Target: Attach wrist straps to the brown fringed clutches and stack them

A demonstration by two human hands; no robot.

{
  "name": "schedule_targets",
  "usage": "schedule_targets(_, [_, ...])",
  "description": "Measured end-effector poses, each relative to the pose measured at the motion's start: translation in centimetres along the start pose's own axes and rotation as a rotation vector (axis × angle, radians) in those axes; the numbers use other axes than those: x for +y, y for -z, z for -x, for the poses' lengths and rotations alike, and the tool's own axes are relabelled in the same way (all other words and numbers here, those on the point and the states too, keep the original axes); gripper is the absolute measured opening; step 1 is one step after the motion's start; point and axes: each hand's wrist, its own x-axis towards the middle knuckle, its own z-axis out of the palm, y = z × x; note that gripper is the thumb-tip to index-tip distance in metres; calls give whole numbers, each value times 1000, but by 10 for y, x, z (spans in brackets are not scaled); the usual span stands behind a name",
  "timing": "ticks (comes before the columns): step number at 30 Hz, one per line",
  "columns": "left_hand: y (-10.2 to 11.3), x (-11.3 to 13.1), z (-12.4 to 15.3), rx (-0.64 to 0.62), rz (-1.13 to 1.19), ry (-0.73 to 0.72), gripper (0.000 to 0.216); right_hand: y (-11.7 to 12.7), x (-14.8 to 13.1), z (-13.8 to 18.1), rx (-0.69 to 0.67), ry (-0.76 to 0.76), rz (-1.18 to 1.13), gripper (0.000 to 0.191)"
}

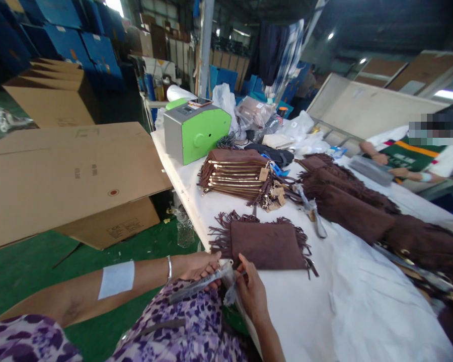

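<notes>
At the table's near left edge, both hands are on a strap wrapped in clear plastic (pixel 196 286), with a small metal clasp showing at its upper end. My left hand (pixel 200 265) is closed around the wrapped strap, palm partly up. The fingers of my right hand (pixel 252 289) pinch the plastic near the clasp. Just beyond them a brown fringed pouch (pixel 266 244) lies flat, its fringe spread at the left and right. Farther back is a stack of brown fringed pouches (pixel 236 173) with gold zippers and paper tags.
Another plastic-wrapped strap (pixel 312 211) lies right of the stack. More brown pouches (pixel 347 206) cover the table's right side. A green and grey machine (pixel 198 130) stands at the back left. Cardboard boxes (pixel 71 171) are left of the table; a co-worker (pixel 411 156) is across it.
</notes>
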Motion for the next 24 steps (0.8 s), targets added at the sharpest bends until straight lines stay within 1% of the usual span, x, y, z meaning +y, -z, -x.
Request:
schedule_targets(4, [-3,0,-6,29,-24,-58,57,2,-4,0,-13,-24,-17,49])
schedule_targets(6, [-2,1,-6,34,-30,-77,53,2,-6,2,-10,-31,-40,50])
schedule_targets(8, [0,1,-4,8,-23,-73,60,2,-7,5,6,-43,-67,51])
schedule_targets(10, [0,2,-1,-24,0,-58,72,2,-7,8,24,-53,-80,51])
schedule_targets(12, [-3,3,2,-34,26,-43,81,1,-6,10,34,-60,-80,51])
schedule_targets(15, [-10,3,5,-16,41,-31,83,-1,-5,12,34,-73,-83,51])
schedule_targets(17, [-15,3,6,9,35,-38,76,-1,-5,11,40,-81,-80,51])
schedule_targets(20, [-20,4,4,81,14,-73,55,-1,-8,10,50,-84,-69,52])
schedule_targets(22, [-21,6,1,132,-9,-91,43,0,-11,11,47,-89,-78,52])
schedule_targets(24, [-21,8,0,168,-34,-99,36,2,-12,13,56,-114,-102,51])
